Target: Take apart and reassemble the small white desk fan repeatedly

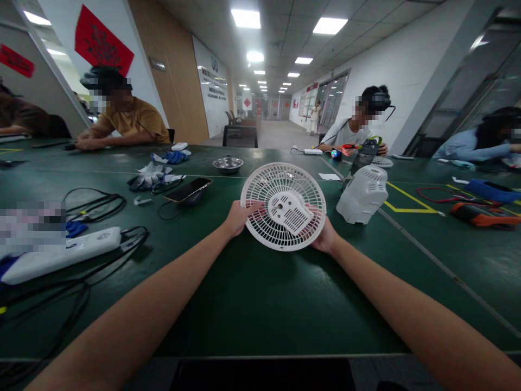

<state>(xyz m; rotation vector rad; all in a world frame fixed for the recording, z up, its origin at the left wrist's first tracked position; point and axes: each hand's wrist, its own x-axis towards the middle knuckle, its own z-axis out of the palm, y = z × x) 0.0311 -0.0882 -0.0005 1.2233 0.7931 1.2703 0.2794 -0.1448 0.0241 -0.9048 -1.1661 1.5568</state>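
The white round grille (293,217) is held up above the worktop (280,309), tilted, between two closed-in hands. The left hand (236,219) grips its left edge, fingers curled round the rim; the right hand (325,236) supports the right side, some fingers showing through the slots. The grille is a separate piece, apart from the white plastic housing (363,196) standing to the right. A metal bowl (228,164) sits beyond, left of the grille. Whether any work on the grille is finished, I cannot tell.
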